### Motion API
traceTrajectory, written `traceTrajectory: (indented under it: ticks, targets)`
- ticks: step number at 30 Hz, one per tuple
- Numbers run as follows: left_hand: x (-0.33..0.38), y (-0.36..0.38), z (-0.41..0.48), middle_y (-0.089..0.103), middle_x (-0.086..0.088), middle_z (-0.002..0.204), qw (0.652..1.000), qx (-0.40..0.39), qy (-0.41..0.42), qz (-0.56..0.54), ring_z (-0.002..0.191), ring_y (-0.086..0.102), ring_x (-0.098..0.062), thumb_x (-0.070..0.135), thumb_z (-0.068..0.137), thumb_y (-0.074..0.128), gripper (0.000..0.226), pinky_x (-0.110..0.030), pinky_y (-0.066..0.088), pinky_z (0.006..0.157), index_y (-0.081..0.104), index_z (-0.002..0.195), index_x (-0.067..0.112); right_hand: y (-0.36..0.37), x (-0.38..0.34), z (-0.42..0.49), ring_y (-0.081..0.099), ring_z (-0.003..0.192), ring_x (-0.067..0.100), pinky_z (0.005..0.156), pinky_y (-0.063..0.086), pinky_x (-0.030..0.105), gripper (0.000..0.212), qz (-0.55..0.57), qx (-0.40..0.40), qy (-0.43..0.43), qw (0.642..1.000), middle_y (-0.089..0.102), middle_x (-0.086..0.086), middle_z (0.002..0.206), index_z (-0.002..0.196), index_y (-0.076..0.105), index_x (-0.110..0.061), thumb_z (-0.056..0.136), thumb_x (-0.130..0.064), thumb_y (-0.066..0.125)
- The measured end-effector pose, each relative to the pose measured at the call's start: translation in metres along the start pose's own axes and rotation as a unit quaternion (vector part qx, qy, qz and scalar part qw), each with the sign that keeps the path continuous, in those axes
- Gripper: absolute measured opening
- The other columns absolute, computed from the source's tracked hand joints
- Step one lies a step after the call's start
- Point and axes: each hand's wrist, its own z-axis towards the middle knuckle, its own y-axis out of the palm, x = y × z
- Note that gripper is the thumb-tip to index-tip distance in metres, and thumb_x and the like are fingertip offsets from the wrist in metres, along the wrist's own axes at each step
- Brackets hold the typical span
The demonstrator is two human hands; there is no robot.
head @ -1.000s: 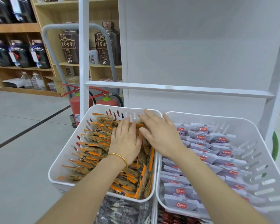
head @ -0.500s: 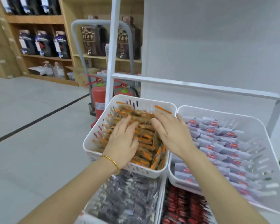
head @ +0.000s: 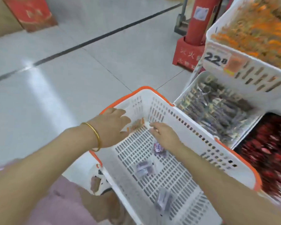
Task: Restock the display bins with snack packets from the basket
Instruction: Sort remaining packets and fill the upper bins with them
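Observation:
The white basket with an orange rim stands on the floor in front of the display bins. A few orange snack packets lie in its far corner, and three purple packets are scattered on its bottom. My left hand, with a gold bangle on the wrist, reaches into that corner with its fingers spread at the orange packets. My right hand is inside the basket just right of them, fingers bent; blur hides whether it holds anything. The top bin of orange packets is at the upper right.
Below the top bin sit a bin of dark packets and a bin of red packets. A red fire extinguisher on its stand is behind the bins. Grey tiled floor lies to the left, with a red box far off.
Both hands have left the top bin of orange packets and come down into the basket. The view has swung from the shelf down to the floor.

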Motion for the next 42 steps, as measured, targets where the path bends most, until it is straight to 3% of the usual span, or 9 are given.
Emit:
traceTrajectory:
  ticks: [9,13,18,21,25,28,32,37,42]
  targets:
    - [-0.041,0.045,-0.005,-0.003,0.005,0.157,1.0,0.0,0.0,0.026,0.144,-0.004,-0.016,0.042,0.099,0.028,0.051,-0.032,0.012,0.116,0.017,0.147,0.029,0.099,0.022,0.127,0.044,0.128,0.026,0.101,0.042,0.04,0.073,0.163,0.075,0.105,0.978,0.026,0.005,0.15,0.148,0.02,-0.014,0.088,-0.013,0.063]
    - [-0.045,0.046,0.001,0.02,-0.008,0.153,0.995,0.095,0.035,0.024,0.142,0.02,-0.025,0.034,0.097,0.038,0.04,-0.038,0.032,0.108,0.041,0.136,0.025,0.119,0.034,0.151,0.058,0.099,0.03,0.074,0.05,0.039,0.048,-0.031,0.076,0.117,0.99,0.043,0.008,0.128,0.129,0.04,-0.014,0.086,-0.009,0.058]
    - [-0.038,0.036,0.01,0.005,0.002,0.154,0.999,0.009,0.014,0.035,0.143,0.003,-0.019,0.039,0.099,0.029,0.048,-0.033,0.022,0.113,0.023,0.144,0.024,0.115,0.047,0.129,0.054,0.074,0.024,0.051,0.035,0.029,0.013,-0.195,0.041,0.076,0.977,0.045,0.003,0.098,0.095,0.062,-0.009,0.093,-0.019,0.053]
    - [-0.03,0.028,0.016,0.017,-0.001,0.15,1.0,0.013,0.004,0.022,0.139,0.016,-0.02,0.038,0.098,0.033,0.05,-0.035,0.03,0.109,0.021,0.143,0.021,0.083,0.037,0.095,0.054,0.074,0.014,0.063,0.041,0.03,0.014,0.032,0.097,0.07,0.992,0.056,0.001,0.087,0.088,0.069,-0.012,0.089,-0.024,0.062]
    - [-0.007,0.011,0.031,0.027,-0.007,0.147,0.989,0.058,-0.057,-0.126,0.134,0.03,-0.026,0.037,0.093,0.05,0.072,-0.036,0.035,0.106,0.007,0.146,0.014,0.009,0.0,0.028,0.044,0.044,0.0,0.047,0.036,0.013,0.009,0.397,0.134,0.073,0.905,0.054,-0.011,0.054,0.083,0.067,-0.002,0.086,-0.011,0.067]
    - [0.025,-0.008,0.048,0.049,-0.006,0.129,0.897,0.099,-0.041,-0.428,0.116,0.052,-0.02,0.029,0.081,0.071,0.083,-0.025,0.043,0.096,0.017,0.141,0.01,-0.041,-0.019,-0.017,0.025,0.035,0.005,0.037,0.021,0.018,0.015,0.489,0.121,0.05,0.862,0.04,-0.01,0.041,0.078,0.063,-0.005,0.09,-0.013,0.061]
    - [0.066,-0.033,0.062,0.063,-0.017,0.098,0.796,0.158,0.015,-0.584,0.088,0.064,-0.029,0.01,0.075,0.076,0.05,-0.049,0.054,0.082,0.04,0.11,0.011,-0.099,-0.029,-0.069,0.039,0.038,0.001,0.042,0.031,0.015,0.014,0.422,0.163,0.045,0.891,0.051,-0.012,0.045,0.079,0.066,-0.011,0.089,-0.02,0.063]
    - [0.115,-0.083,0.076,0.066,-0.008,0.098,0.822,0.152,0.158,-0.525,0.088,0.066,-0.023,0.004,0.079,0.07,0.082,-0.045,0.052,0.086,0.02,0.143,0.019,-0.194,-0.021,-0.108,0.059,0.065,0.008,0.052,0.046,0.024,0.049,0.331,0.236,-0.035,0.913,0.066,-0.014,0.088,0.126,0.051,-0.026,0.083,-0.012,0.07]
    - [0.172,-0.155,0.112,0.06,-0.015,0.115,0.822,0.202,0.25,-0.471,0.104,0.061,-0.029,0.013,0.076,0.075,0.093,-0.047,0.048,0.094,0.016,0.146,0.023,-0.284,-0.005,-0.116,0.056,0.062,0.001,0.057,0.049,0.019,0.031,0.148,0.306,-0.047,0.939,0.06,-0.014,0.082,0.105,0.066,-0.014,0.077,-0.01,0.076]
